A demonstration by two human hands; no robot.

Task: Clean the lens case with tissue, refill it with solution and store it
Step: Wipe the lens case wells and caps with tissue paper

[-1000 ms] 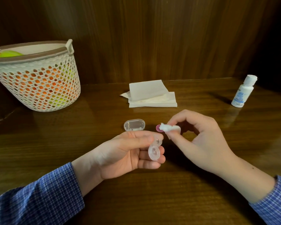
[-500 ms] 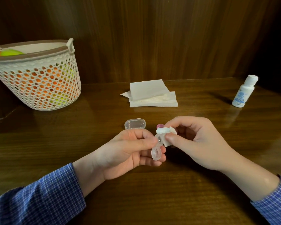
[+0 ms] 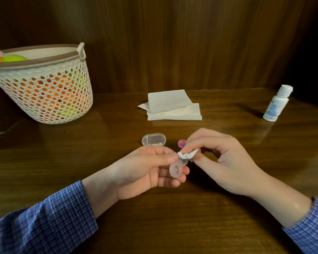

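while the lens case point(image 3: 177, 167) sits tilted above the table point(image 3: 117, 217), held between both hands near the middle of the desk, its two clear cups show, the nearer one open toward us, the farther one partly covered; the left hand point(image 3: 145, 171) grips it, thumb laid over the top and fingers curled underneath; the right hand point(image 3: 218, 158) pinches a small crumpled wad of tissue point(image 3: 187, 154) between thumb and forefinger, pressed against the farther cup; just behind that wad a small pink cap point(image 3: 182, 143) lies on the wood, partly hidden by the right forefinger; beside it, to the left, a clear oval box point(image 3: 154, 139) rests flat on the table, just beyond the left hand's knuckles; farther back, near the wall, a stack of folded white tissues point(image 3: 173, 107) lies with its top sheet skewed; well off to the right stands a small white solution bottle point(image 3: 276, 103) with blue print, its cap on; at the far left a pale perforated basket point(image 3: 44, 88) stands, orange and green shapes showing through its holes; blue checked sleeves point(image 3: 44, 222) cover both forearms.
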